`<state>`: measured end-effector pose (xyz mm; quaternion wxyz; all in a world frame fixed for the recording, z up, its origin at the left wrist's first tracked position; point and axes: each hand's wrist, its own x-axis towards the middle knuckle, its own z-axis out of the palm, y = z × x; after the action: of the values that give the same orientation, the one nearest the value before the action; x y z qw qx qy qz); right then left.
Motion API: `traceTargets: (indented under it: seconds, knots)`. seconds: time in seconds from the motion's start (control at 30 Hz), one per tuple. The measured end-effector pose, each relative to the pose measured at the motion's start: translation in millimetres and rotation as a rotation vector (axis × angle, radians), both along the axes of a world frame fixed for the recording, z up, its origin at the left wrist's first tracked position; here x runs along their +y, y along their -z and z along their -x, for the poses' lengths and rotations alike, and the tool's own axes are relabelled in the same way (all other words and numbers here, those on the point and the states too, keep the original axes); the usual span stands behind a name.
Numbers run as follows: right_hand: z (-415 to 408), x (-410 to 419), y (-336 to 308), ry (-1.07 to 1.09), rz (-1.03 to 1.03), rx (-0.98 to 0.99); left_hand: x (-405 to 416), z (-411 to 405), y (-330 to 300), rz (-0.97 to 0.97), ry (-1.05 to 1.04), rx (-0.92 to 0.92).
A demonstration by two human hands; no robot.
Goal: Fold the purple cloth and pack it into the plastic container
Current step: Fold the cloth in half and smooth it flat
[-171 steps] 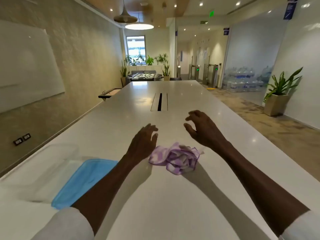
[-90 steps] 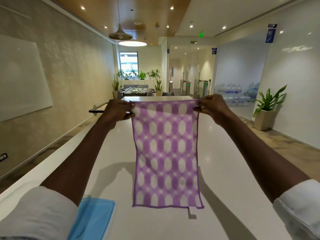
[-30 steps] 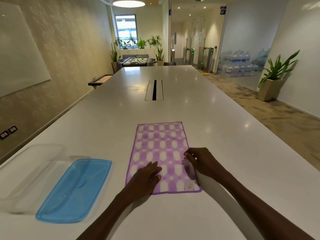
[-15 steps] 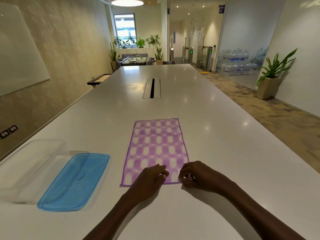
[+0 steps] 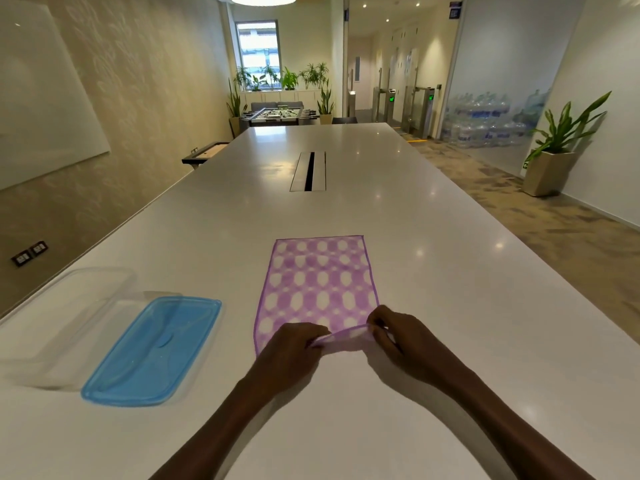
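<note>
The long white table filled most of the view, and its near end was cut off at the bottom edge at 6 o'clock. Both arms were cut off there too, so only the bare forearms showed.

At 9 o'clock from the cloth sat the plastic container. It was clear and very hard to make out against the white top; its left side was blurry. Just beside it, on its right, lay the blue lid, flat on the table, its edge touching or overlapping the container; I could not tell which.

The purple cloth lay flat in the middle of the table, long way pointing to 12 o'clock. It had rows of white ovals on purple and a thin dark purple rim. Its far end was straight and smooth. Its near end was lifted off the table and curled up into a small roll, and that part was blurry.

The left hand pinched the near edge of the cloth at the 7 o'clock corner, fingers closed on it. The right hand pinched the same edge at the 5 o'clock corner, fingers closed on it too. The hands hid both near corners, and the fingertips were tucked under the fabric, so they could not be seen well.
</note>
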<state>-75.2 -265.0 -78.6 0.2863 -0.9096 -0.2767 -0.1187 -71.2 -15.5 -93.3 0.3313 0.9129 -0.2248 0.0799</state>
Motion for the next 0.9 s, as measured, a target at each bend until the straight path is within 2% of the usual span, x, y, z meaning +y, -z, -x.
traceTargets:
  seconds: [0.13, 0.27, 0.33, 0.47, 0.57, 0.73, 0.9]
  knots:
    - [-4.9, -15.0, -18.9, 0.072, -0.152, -0.028, 26.6, -7.1, -19.5, 0.021, -0.009, -0.107]
    - [-13.6, -28.4, -41.5, 0.106, -0.352, 0.016, 49.9, -17.0, -50.4, 0.16, -0.054, -0.049]
    - [-19.1, -35.3, -52.4, 0.096, -0.453, 0.092, 59.2, -20.7, -67.4, 0.226, -0.047, 0.054]
    - [-23.9, -50.9, -69.6, -0.044, -0.679, 0.328, 79.0, -17.3, -97.0, 0.527, 0.073, 0.352]
    - [-26.1, -58.6, -74.5, -0.152, -0.82, 0.547, 92.5, -15.0, -106.7, 0.596, 0.181, 0.519]
    - [-39.0, -60.6, -71.5, -0.231, -0.82, 0.746, 94.3, -31.0, -99.0, 0.667, 0.224, 0.621]
    - [-75.1, -46.2, -52.8, 0.012, -0.796, 0.673, 79.5, -64.5, -70.0, 0.787, 0.029, 0.636]
